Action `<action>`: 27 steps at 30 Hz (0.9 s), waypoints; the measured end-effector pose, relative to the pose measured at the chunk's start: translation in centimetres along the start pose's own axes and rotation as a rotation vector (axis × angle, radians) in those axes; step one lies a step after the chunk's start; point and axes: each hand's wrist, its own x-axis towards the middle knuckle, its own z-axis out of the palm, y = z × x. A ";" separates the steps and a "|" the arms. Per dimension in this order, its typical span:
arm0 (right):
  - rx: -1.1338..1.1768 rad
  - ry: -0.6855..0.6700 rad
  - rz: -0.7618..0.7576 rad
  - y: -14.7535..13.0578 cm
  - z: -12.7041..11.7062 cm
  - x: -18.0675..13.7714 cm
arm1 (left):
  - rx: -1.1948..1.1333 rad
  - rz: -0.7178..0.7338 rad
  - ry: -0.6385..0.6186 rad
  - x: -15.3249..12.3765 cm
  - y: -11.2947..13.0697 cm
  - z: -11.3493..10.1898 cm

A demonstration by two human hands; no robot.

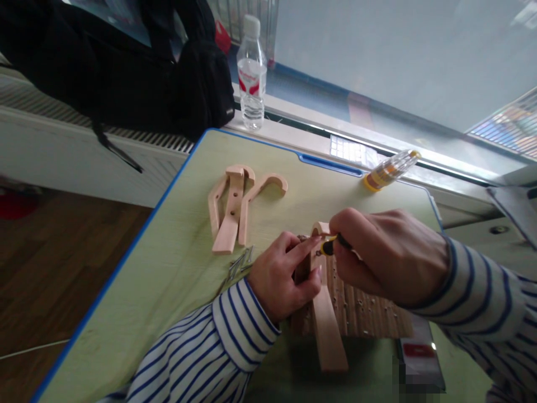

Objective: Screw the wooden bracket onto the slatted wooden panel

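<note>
The wooden hook point(327, 322) lies under your two hands, its straight end pointing toward you and its curved end away, set against a brown ridged block point(364, 310) dotted with small holes. On the bottle point(251, 75) by the window you can see a white label with red marks, but its lettering is too small to read; the clear-and-yellow container point(390, 170) at the far edge of the bench point(168, 280) shows no legible print either, nor does the dark flat device point(422, 350) with a red patch, partly pixelated, beside the block. The hook is directly under your left hand point(285, 277), which is partly curled, thumb and forefinger steadying the wood from its left side. Your right hand point(369, 252) is closed around a small yellow-and-black tool point(328, 247), with the tool's tip at the hook's upper part, near your left fingertips. Well beyond your left hand lie three more wooden hooks point(230, 215), bunched together, and nearer to it some loose metal screws point(240, 264); how many, you cannot tell.
</note>
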 end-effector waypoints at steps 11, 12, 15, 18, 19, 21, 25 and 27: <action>-0.077 0.125 0.248 -1.3 0.7 -1.7 | 0.061 -0.010 -0.041 -0.3 -0.1 0.5; -0.081 0.112 0.280 -1.4 0.7 -1.8 | 0.065 -0.005 -0.038 -0.3 -0.2 0.5; -0.078 0.014 0.328 -1.3 -0.1 -2.0 | 0.075 0.008 -0.032 -0.3 -0.2 0.7; -0.036 -0.191 0.282 -1.0 -1.5 -2.0 | 0.090 0.009 -0.041 -0.3 -0.2 0.6; -0.033 -0.244 0.244 -0.9 -1.9 -1.9 | 0.094 0.012 -0.041 -0.3 -0.1 0.6; -0.039 -0.314 0.175 -0.8 -2.7 -1.7 | 0.098 0.023 -0.031 -0.3 -0.1 0.6; -0.121 -0.342 0.053 -0.6 -3.5 -1.0 | 0.103 0.040 -0.007 -0.3 -0.1 0.7; -0.157 -0.366 0.032 -0.4 -3.6 -0.7 | 0.113 0.038 -0.008 -0.3 -0.1 0.7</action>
